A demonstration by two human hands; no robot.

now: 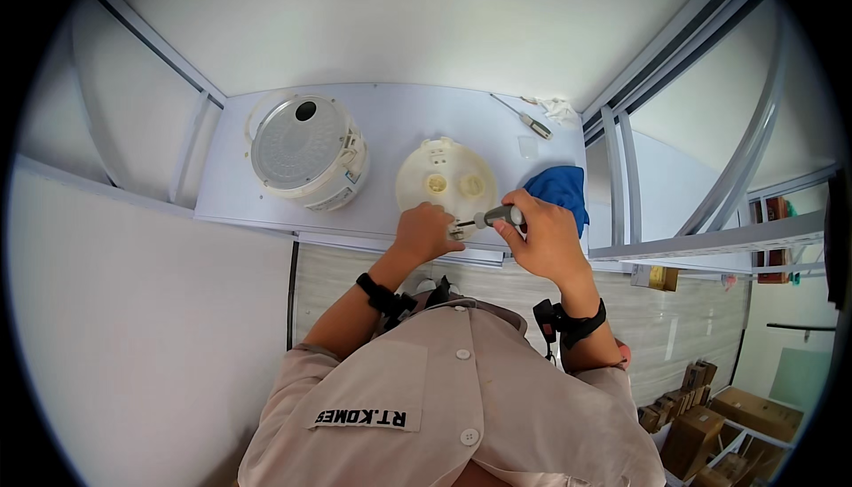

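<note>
A round cream-coloured plastic lid (463, 164) with two round sockets lies near the front edge of the table. My left hand (424, 233) grips its near-left edge, fingers closed. In my right hand (548, 237) is a screwdriver with a grey-and-white handle (502, 215). Its shaft points left, with the tip at the lid's near rim, close to my left fingers. Whether the tip sits in a screw is too small to tell. To the left stands a white rice cooker (297, 151), its round, greyish top panel showing a dark oval hole.
Right of the lid lies a bunched blue cloth (563, 192). Behind it are a small translucent piece (528, 146), a second screwdriver (536, 126) and crumpled white tissue (559, 110). White metal frame posts (612, 176) bound the table's right side. Cardboard boxes (692, 438) stand at lower right.
</note>
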